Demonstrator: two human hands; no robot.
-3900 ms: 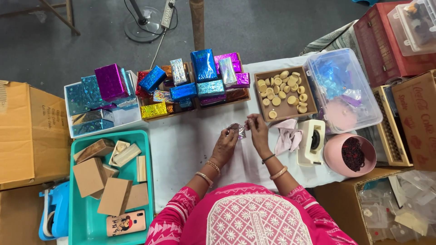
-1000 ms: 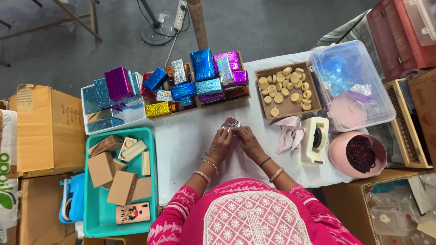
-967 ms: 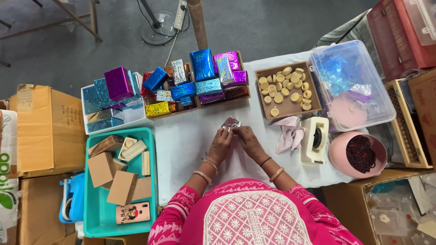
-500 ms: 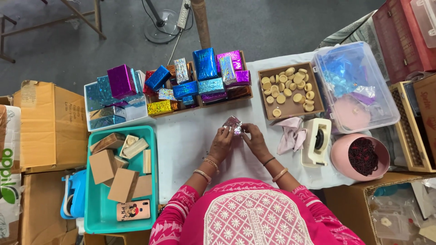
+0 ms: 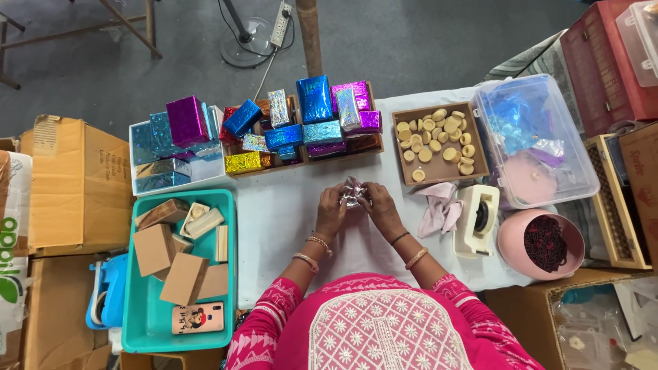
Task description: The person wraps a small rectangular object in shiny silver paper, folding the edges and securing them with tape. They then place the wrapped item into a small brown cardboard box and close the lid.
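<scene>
Both hands, left hand and right hand, pinch one small foil-wrapped piece between their fingertips (silvery-pink, crinkled), held just above the white table, centred ahead; neither hand is nearer.

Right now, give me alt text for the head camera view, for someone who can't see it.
Seen from above, a person's left hand and right hand together hold a small silvery foil-wrapped item over a white table. Beyond it sit shiny wrapped boxes and a tray of tan discs; a teal bin of wooden blocks sits left, a tape dispenser right.
</scene>
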